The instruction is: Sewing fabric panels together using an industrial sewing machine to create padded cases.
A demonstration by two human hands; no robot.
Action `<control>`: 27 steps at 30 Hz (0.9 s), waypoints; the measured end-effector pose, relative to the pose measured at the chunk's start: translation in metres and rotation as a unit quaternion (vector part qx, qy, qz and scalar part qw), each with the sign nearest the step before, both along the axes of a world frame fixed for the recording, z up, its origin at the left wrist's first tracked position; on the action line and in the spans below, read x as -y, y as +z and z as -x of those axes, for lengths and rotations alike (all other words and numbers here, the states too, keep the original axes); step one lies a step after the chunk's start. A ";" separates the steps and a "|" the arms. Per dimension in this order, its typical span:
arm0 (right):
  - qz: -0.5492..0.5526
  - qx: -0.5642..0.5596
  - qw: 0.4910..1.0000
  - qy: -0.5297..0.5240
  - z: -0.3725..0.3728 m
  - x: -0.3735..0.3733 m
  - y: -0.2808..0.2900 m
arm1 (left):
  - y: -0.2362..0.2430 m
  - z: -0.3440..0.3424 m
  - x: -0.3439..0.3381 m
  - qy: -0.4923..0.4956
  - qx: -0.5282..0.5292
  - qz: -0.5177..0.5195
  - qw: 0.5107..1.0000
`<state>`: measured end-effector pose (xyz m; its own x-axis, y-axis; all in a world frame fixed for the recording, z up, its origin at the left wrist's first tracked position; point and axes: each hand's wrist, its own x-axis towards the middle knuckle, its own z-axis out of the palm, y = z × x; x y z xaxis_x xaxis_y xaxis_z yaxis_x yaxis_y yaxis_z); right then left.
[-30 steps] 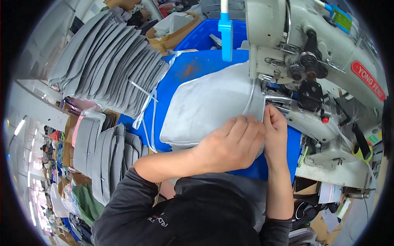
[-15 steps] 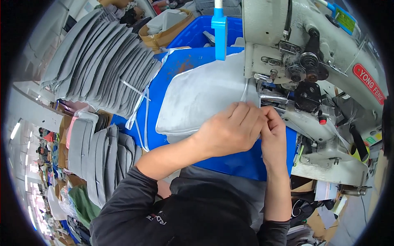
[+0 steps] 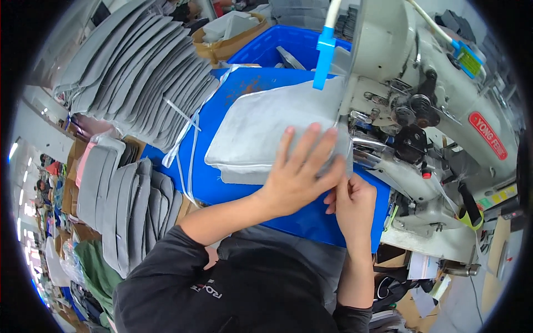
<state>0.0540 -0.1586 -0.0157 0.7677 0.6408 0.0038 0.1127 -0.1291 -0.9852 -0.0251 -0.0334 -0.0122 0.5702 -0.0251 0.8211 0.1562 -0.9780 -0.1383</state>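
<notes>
Left hand point(image 3: 305, 172) spread over a pale grey fabric panel point(image 3: 252, 125) beside a sewing machine point(image 3: 383, 91)

The panel lies on a blue bench point(image 3: 305, 225), its right edge next to the machine. The left grip is loose, fingers fanned across the panel. The right hand point(image 3: 355, 205) curls at the panel's near right corner, just below the left thumb; whether its grip pinches the fabric cannot be told. Stacked grey panels point(image 3: 133, 77) stand to the left.

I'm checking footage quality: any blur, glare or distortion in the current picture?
All in the head view: fisheye bending and a black rim; washed-out glare around the lights at far left; the left hand slightly soft, perhaps from motion; the sewing machine fairly crisp.
</notes>
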 end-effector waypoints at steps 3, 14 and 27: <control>0.009 0.010 1.000 -0.014 0.002 -0.002 0.000 | -0.002 0.009 -0.017 -0.063 -0.015 -0.076 0.995; -0.061 0.016 0.998 -0.030 0.012 -0.006 -0.009 | 0.037 -0.002 -0.015 -0.069 -0.149 -0.245 0.955; -0.082 0.244 0.966 -0.009 -0.024 -0.028 -0.037 | 0.024 -0.032 -0.012 -0.019 -0.172 -0.205 0.963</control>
